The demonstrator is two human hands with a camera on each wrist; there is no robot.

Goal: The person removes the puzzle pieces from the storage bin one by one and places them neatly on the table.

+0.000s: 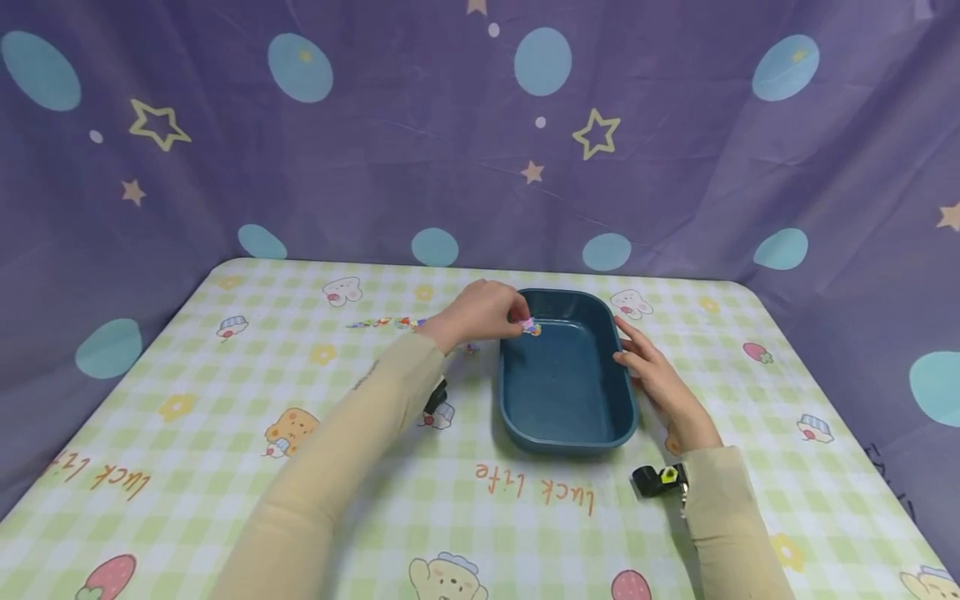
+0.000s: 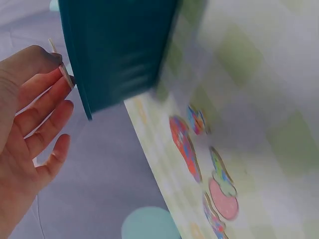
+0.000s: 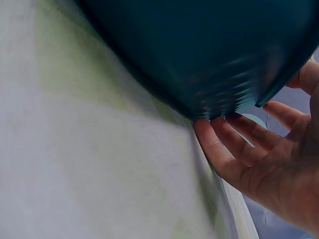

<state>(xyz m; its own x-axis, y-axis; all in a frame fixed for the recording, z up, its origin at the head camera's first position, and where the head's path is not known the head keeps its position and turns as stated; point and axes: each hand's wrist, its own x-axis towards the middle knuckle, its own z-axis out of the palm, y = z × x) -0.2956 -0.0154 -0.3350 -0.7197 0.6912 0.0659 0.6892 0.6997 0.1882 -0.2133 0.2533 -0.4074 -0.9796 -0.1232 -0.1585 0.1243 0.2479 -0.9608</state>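
Observation:
My left hand (image 1: 487, 310) is over the left rim of a dark teal bin (image 1: 567, 392). Between thumb and fingertips it pinches a small, flat, multicoloured cutout (image 1: 531, 327), seen edge-on in the left wrist view as a thin piece (image 2: 66, 74). The other fingers of that hand (image 2: 37, 109) are spread loosely. My right hand (image 1: 663, 387) is at the bin's right side. In the right wrist view, this hand's fairly straight fingers (image 3: 232, 142) rest against the outer wall, with the thumb up by the rim.
Several flat, bright cutouts (image 1: 382, 322) lie on the table left of the bin, partly behind my left arm; the left wrist view shows a red and blue cutout (image 2: 185, 149) among them. A checked, printed cloth (image 1: 420, 508) covers the table. Behind hangs a purple curtain (image 1: 420, 150).

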